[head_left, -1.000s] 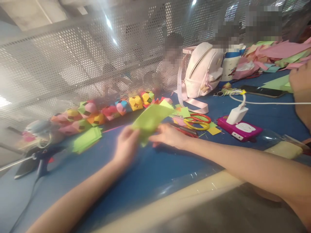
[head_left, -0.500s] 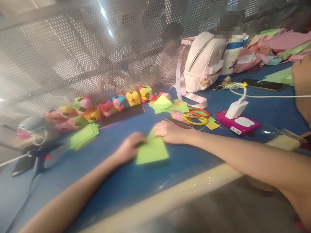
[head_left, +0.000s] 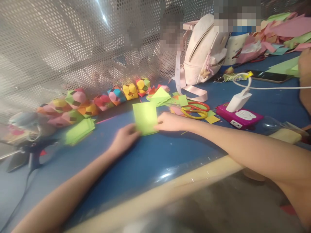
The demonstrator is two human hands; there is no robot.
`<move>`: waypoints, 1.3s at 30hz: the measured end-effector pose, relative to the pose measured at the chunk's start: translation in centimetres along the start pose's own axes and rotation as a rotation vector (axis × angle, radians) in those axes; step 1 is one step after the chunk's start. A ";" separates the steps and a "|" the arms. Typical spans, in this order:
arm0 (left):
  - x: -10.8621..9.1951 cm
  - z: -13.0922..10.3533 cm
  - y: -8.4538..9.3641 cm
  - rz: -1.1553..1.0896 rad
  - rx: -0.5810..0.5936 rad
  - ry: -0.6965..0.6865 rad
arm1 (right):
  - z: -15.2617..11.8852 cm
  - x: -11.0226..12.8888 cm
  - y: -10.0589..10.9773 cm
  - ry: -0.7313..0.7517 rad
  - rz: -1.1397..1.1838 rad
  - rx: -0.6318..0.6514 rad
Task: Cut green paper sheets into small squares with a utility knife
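Observation:
A light green paper sheet (head_left: 145, 117) is held upright-tilted just above the blue table (head_left: 145, 161). My left hand (head_left: 125, 138) pinches its lower left corner. My right hand (head_left: 170, 122) grips its right edge. Both forearms reach in from the near side. Behind the sheet lies a pile of folded green and pink paper pieces (head_left: 162, 96). A row of coloured folded paper balls (head_left: 97, 102) runs along the perforated metal screen.
Yellow-and-red scissors (head_left: 195, 110) lie right of my right hand. A pink power strip with a white charger (head_left: 239, 113), a phone (head_left: 269, 76), a pink backpack (head_left: 202, 55) and paper scraps (head_left: 279, 29) fill the right. A stack of green sheets (head_left: 77, 132) and black scissors (head_left: 29, 155) lie at the left.
The green sheet was raised a second ago, lay flat on the table half a second ago, and is now lifted and turned up again, farther from me. Both hands moved with it.

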State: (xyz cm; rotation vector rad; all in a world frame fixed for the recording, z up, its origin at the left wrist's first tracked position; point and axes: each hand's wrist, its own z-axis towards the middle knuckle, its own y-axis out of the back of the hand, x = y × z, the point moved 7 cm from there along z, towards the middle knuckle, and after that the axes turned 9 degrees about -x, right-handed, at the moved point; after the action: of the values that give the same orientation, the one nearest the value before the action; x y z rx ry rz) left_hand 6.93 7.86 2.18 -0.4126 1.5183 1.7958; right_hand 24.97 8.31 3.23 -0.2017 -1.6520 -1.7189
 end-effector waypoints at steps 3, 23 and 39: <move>0.2 0.1 -0.1 -0.072 -0.030 0.031 | 0.0 -0.1 -0.1 0.008 0.027 0.007; 1.1 0.3 0.5 -0.138 0.055 0.168 | -0.1 -0.3 -0.6 0.032 0.014 0.036; 0.2 0.4 0.0 -0.002 0.159 0.083 | -0.3 0.2 -0.5 0.064 -0.022 0.085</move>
State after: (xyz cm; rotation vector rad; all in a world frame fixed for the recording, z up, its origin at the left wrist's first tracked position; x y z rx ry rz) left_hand 6.86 8.32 2.12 -0.4138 1.7034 1.6605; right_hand 24.61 7.91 2.91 -0.0873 -1.6819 -1.6497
